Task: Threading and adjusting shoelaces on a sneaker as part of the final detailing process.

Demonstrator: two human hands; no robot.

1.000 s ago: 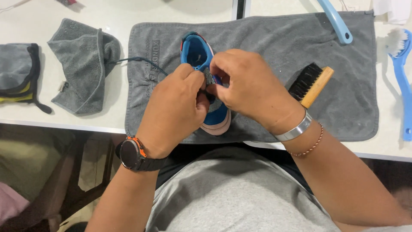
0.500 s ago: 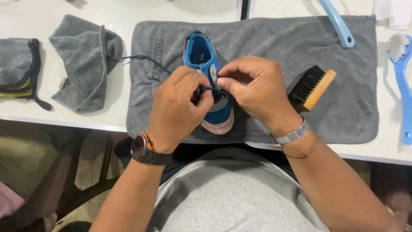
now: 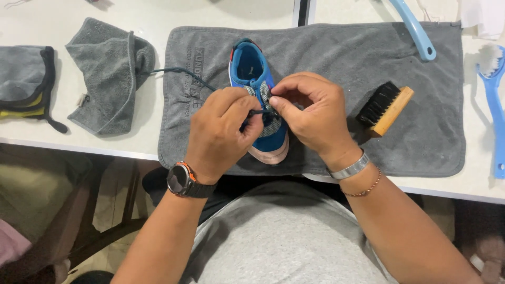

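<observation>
Only the head view here, looking straight down. A small blue sneaker (image 3: 256,100) with a pale pink toe sits on a big grey towel (image 3: 326,58) spread over a white table (image 3: 221,13), toe pointing toward the person at the near edge.

Both hands are right over the front half of the shoe. The left hand (image 3: 221,131), with a dark watch on its wrist, has thumb and fingers pressed together, pinching a dark shoelace (image 3: 179,71) at the eyelets. The lace trails off far-left across the towel toward a crumpled grey cloth (image 3: 105,73). The right hand (image 3: 315,113), with a silver bracelet on its wrist, is curled in too, fingertips pinched at the same spot on the laces, touching the shoe's upper.

Just right of the right hand there's a wooden brush (image 3: 386,108) with black bristles lying on the towel. Far right, a light blue brush (image 3: 494,94); another light blue handle (image 3: 415,31) pokes in at the far edge. Far left is a folded grey cloth with black trim (image 3: 23,79).
</observation>
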